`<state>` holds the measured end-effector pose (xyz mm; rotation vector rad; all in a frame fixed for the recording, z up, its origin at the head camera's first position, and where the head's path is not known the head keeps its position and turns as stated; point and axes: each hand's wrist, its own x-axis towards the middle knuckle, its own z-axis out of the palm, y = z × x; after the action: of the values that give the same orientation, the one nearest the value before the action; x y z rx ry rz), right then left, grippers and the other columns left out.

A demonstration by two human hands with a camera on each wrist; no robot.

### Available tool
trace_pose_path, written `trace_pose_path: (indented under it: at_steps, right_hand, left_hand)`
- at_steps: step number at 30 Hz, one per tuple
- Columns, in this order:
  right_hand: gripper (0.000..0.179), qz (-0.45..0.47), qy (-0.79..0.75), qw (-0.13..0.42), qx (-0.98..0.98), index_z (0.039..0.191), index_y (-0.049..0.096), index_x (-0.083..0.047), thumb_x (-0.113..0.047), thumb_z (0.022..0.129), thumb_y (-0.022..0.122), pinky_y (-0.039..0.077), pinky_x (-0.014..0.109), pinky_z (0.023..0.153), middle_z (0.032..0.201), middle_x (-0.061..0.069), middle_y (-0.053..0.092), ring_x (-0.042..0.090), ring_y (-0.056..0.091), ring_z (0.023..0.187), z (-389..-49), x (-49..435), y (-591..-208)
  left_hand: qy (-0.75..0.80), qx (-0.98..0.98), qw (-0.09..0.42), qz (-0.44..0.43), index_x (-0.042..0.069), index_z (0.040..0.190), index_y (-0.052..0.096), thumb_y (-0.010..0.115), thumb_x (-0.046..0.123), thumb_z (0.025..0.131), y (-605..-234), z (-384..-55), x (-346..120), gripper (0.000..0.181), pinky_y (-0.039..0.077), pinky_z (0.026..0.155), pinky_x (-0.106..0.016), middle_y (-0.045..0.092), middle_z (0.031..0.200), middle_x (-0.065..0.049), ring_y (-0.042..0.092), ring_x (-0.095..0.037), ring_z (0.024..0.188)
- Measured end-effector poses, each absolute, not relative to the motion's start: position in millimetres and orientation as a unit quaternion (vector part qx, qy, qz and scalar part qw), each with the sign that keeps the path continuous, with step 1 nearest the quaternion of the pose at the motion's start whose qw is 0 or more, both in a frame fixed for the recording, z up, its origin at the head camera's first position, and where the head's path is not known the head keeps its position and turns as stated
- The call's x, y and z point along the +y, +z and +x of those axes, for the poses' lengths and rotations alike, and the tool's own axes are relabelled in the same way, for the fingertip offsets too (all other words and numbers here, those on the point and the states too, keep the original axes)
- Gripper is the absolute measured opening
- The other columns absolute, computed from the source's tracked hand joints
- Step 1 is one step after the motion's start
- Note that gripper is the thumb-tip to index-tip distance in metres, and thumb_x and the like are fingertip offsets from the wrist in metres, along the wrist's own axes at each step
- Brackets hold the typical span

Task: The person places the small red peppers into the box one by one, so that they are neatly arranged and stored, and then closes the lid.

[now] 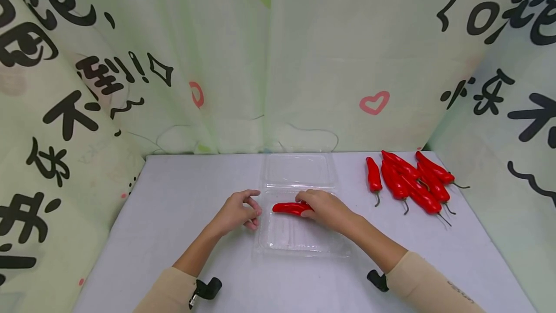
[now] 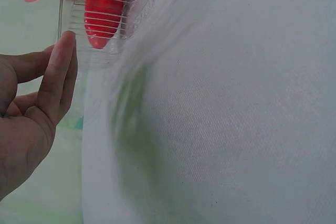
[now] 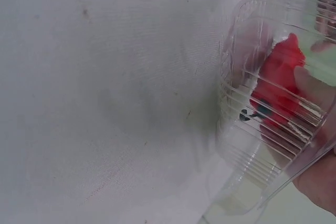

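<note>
A clear plastic clamshell box (image 1: 299, 241) lies opened out in the middle of the table, its lid (image 1: 299, 170) folded back toward the curtain. Inside the box's near half, my right hand (image 1: 330, 210) grips a red chili pepper (image 1: 283, 208) by its right end, the tip pointing left. Through the ribbed wall in the right wrist view, the pepper (image 3: 281, 80) and its dark green stem end show. My left hand (image 1: 239, 212) is at the box's left edge with loosely bent fingers. In the left wrist view, its fingertips (image 2: 64, 51) are at the clear wall, apparently touching it.
Several more red chili peppers (image 1: 412, 182) lie in a loose pile at the table's back right, one (image 1: 373, 175) slightly apart on the left. A white cloth covers the table (image 1: 187, 182). Printed curtains (image 1: 312, 62) enclose the back and both sides.
</note>
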<state>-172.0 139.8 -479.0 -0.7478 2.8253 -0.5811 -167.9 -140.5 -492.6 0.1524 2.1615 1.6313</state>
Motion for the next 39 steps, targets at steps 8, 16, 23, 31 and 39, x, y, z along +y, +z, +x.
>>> trace_pose_path:
  at_steps: [8, 16, 23, 31, 39]
  right_hand:
    - [0.033, -0.259, -0.147, 0.051, 0.953, 0.115, 0.073, -0.016, -0.021, 0.085, 0.086, 0.063, 0.031, 0.082, 0.106, 0.002, 0.07, 0.015, 0.065, 0.092, -170, 137, -480]
    - [0.033, -0.267, -0.138, 0.009, 0.954, 0.115, 0.076, -0.016, -0.021, 0.084, 0.087, 0.063, 0.028, 0.078, 0.104, 0.002, 0.067, 0.013, 0.063, 0.089, -170, 137, -483]
    - [0.035, -0.282, -0.117, -0.016, 0.952, 0.119, 0.072, -0.02, -0.019, 0.086, 0.085, 0.064, 0.028, 0.079, 0.105, 0.002, 0.069, 0.014, 0.065, 0.091, -168, 138, -484]
    - [0.043, -0.288, -0.123, -0.019, 0.949, 0.122, 0.072, -0.018, -0.017, 0.082, 0.089, 0.064, 0.03, 0.082, 0.11, 0.005, 0.067, 0.016, 0.065, 0.096, -166, 138, -486]
    - [0.046, -0.287, -0.12, -0.04, 0.949, 0.122, 0.073, -0.017, -0.015, 0.08, 0.09, 0.063, 0.026, 0.079, 0.107, 0.003, 0.066, 0.014, 0.062, 0.092, -164, 140, -489]
  left_hand:
    - [0.582, 0.783, 0.213, 0.056, -0.003, 0.15, 0.046, 0.065, -0.005, 0.093, -495, -169, -141, 0.061, 0.065, 0.062, -0.035, 0.065, 0.1, -0.015, 0.07, -0.019, 0.063]
    - [0.577, 0.787, 0.214, 0.053, -0.002, 0.15, 0.046, 0.066, -0.003, 0.093, -496, -171, -140, 0.06, 0.065, 0.062, -0.035, 0.065, 0.1, -0.015, 0.07, -0.019, 0.063]
    - [0.576, 0.787, 0.214, 0.052, -0.002, 0.15, 0.046, 0.065, -0.003, 0.094, -496, -170, -140, 0.06, 0.065, 0.062, -0.035, 0.065, 0.1, -0.015, 0.07, -0.02, 0.063]
    - [0.576, 0.786, 0.217, 0.05, -0.002, 0.151, 0.046, 0.065, -0.003, 0.094, -494, -169, -140, 0.06, 0.065, 0.063, -0.035, 0.065, 0.101, -0.015, 0.07, -0.02, 0.064]
    - [0.573, 0.789, 0.216, 0.049, -0.001, 0.151, 0.046, 0.064, -0.003, 0.094, -493, -169, -140, 0.059, 0.065, 0.063, -0.035, 0.065, 0.1, -0.014, 0.07, -0.02, 0.064]
